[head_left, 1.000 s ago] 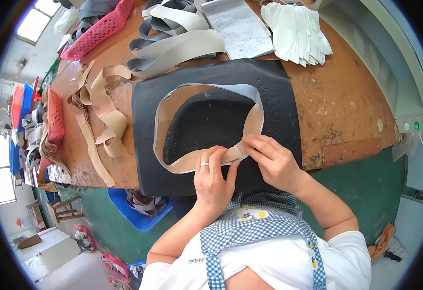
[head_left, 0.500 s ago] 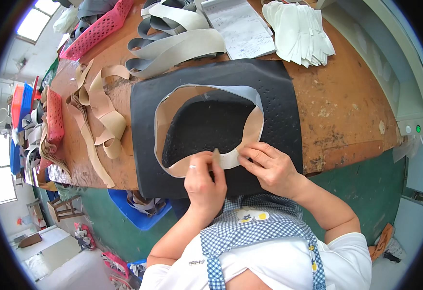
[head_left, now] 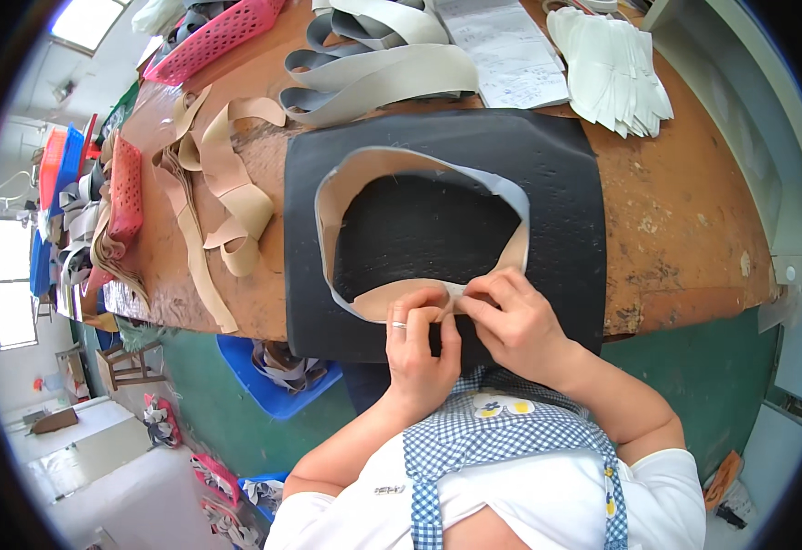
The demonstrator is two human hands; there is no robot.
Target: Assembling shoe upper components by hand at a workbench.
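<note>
A wide fabric band (head_left: 331, 215), beige on its inner face and pale grey outside, stands on edge in a loop on a black mat (head_left: 568, 229). At its near side, my left hand (head_left: 421, 344) pinches the band; a ring is on one finger. Right beside it, my right hand (head_left: 522, 328) grips the same stretch, with thumb and forefinger pressed together. The fingertips of both hands almost meet at a short white section, which they partly cover.
Beige strips (head_left: 236, 202) lie left of the mat. Coiled grey bands (head_left: 383, 82), a written-on paper pad (head_left: 506, 55) and white fabric pieces (head_left: 607, 73) lie behind it. Pink baskets (head_left: 213, 41) stand at the left. A blue tub (head_left: 277, 394) sits below the table's front edge.
My left hand has moved right, closing up to my right hand on the band. The white section between them is now mostly covered. The whole view has shifted slightly.
</note>
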